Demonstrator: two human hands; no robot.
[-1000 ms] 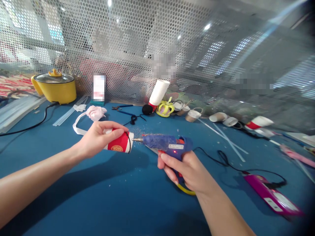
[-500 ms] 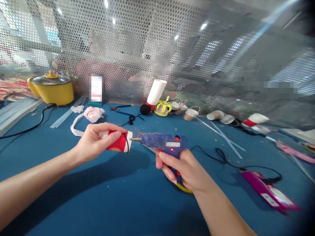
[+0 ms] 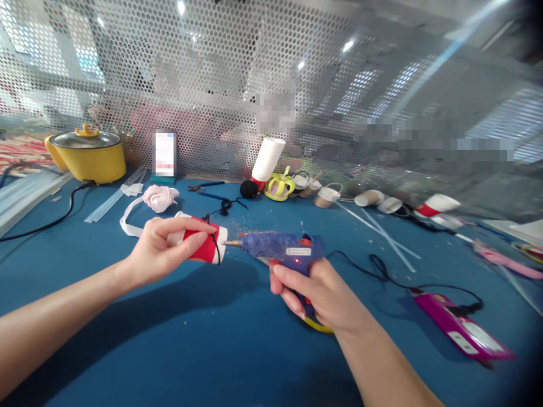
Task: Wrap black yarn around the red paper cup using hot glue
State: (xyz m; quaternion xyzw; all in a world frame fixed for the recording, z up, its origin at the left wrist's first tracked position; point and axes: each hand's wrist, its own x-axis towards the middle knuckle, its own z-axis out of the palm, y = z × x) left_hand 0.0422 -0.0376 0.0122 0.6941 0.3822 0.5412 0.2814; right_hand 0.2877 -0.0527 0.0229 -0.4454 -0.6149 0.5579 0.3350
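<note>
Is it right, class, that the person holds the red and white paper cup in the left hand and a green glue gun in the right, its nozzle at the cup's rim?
Not quite: the glue gun is blue, not green, as the head view shows. The left hand does hold the red and white paper cup, and the right hand holds the gun with its nozzle at the cup's rim.

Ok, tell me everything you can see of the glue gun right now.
The glue gun is blue plastic with a metal nozzle, a white label and a small red light glowing on its side. It is held level above the blue table, nozzle pointing left, its tip at the rim of the red and white paper cup held by the left hand. The right hand wraps its grip; a yellow part shows below the fingers. A black cord trails right.
</note>
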